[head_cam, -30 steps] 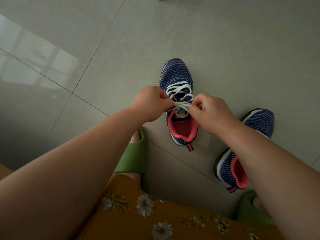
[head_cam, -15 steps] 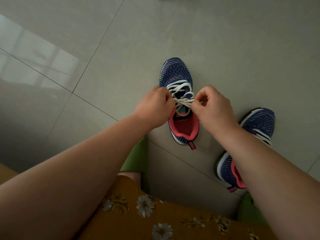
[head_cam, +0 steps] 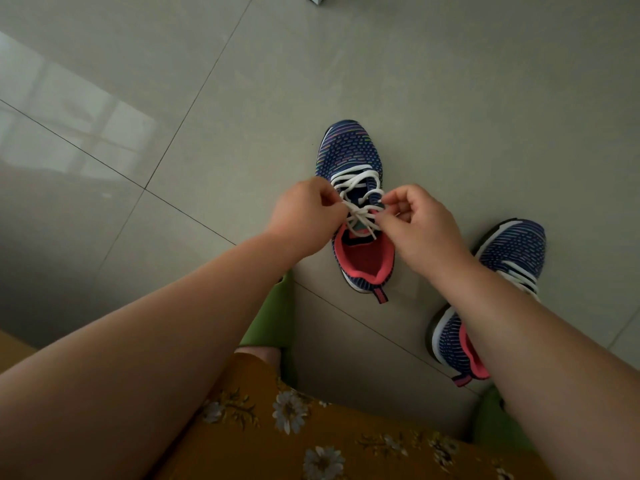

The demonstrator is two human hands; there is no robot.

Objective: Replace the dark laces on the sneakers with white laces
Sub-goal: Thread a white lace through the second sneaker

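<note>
Sneaker [head_cam: 349,157] with the white lace [head_cam: 356,183] sits on the tiled floor [head_cam: 433,98] directly between and just beyond your two hands, toe pointing away from you and its pink-lined opening towards you. The lace crosses the upper in several rows and gathers into a knot just above the tongue, right between your fingertips.

Your left hand [head_cam: 304,216] is curled, thumb and forefinger pinching a strand of the white lace on the near left side of the knot. Your right hand [head_cam: 415,223] is curled too, its thumb and fingertips pinching the lace on the right side of the knot; the other fingers are bent in over the palm. Both hands hover just above the shoe, close together, with only the knot between them.

Off to the outside of your right forearm, near your right wrist, lies the second sneaker [head_cam: 512,251], also blue with a pink lining and angled away to the right; your arm covers its middle, and white lace shows across the uncovered part of its upper.

Below your left forearm a green slipper [head_cam: 270,323] shows on your foot, and a mustard floral dress [head_cam: 311,438] fills the nearest edge.
</note>
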